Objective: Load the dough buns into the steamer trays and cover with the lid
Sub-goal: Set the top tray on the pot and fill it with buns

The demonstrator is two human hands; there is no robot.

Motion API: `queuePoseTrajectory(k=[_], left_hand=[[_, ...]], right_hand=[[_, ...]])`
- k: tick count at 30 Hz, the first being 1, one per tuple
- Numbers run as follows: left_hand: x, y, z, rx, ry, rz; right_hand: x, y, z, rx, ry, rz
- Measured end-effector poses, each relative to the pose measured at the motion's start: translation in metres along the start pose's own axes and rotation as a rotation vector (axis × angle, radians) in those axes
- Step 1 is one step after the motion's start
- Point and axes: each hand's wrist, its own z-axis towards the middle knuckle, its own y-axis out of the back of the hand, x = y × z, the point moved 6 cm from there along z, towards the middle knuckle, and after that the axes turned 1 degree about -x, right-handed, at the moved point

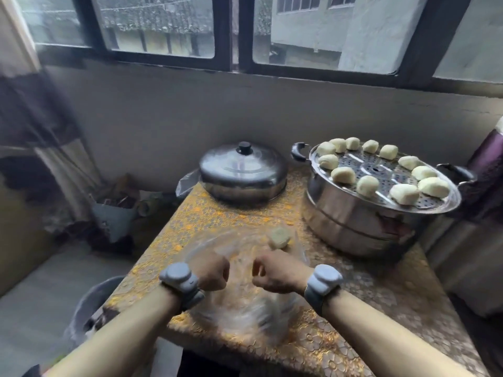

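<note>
Both fists, left hand (211, 273) and right hand (275, 273), are closed on a blurred clear plastic sheet (245, 311) over the table (353, 308), one dough bun (279, 236) just beyond the right knuckles, the lid (243, 172) and bun-ringed steamer tray (435, 206) farther back.

Pale buns (367, 186) ringing steamer tray (424, 206) rt, domed lid (242, 172) on table

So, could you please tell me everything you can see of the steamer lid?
The steamer lid is a shiny domed metal cover, seemingly stainless steel, with a black round knob at its centre. It sits rim-down and level on the gold patterned tablecloth at the table's far side, left of the steamer pot. Neither hand touches it.
</note>
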Motion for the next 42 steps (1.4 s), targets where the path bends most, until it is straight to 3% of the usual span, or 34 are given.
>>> queuePoseTrajectory(k=[2, 5, 10, 12, 15, 18, 26, 29, 33, 38, 42], left_hand=[[0.013, -0.010, -0.008, 0.032, 0.020, 0.017], [0.022, -0.015, -0.014, 0.081, 0.031, 0.090], [0.028, -0.026, -0.017, 0.373, 0.030, -0.040], [0.029, -0.024, -0.017, 0.342, 0.045, -0.019], [0.024, -0.015, -0.008, 0.318, 0.055, -0.089], [0.010, 0.017, 0.003, 0.308, 0.020, -0.353], [-0.077, 0.152, 0.048, -0.114, -0.285, -0.979], [-0.126, 0.207, 0.084, -0.229, -0.426, -1.009], [-0.165, 0.246, 0.125, -0.499, -0.405, -0.863], [-0.221, 0.271, 0.178, -0.515, -0.395, -0.708], [-0.261, 0.264, 0.203, -0.361, -0.402, -0.601]], right_hand=[[0.008, -0.018, 0.005, 0.185, -0.008, -0.147], [0.010, -0.031, 0.006, 0.333, -0.021, -0.192], [0.014, -0.033, 0.004, 0.390, -0.040, -0.211], [0.014, -0.030, 0.005, 0.366, -0.032, -0.170], [0.004, -0.013, 0.004, 0.230, -0.021, -0.031], [-0.009, 0.019, 0.001, 0.025, 0.003, 0.109], [-0.091, 0.156, -0.057, -0.529, -0.094, 0.570], [-0.155, 0.206, -0.091, -0.758, -0.170, 0.602], [-0.224, 0.240, -0.120, -0.950, -0.337, 0.506], [-0.302, 0.247, -0.114, -0.882, -0.503, 0.498], [-0.335, 0.248, -0.099, -0.712, -0.586, 0.348]])
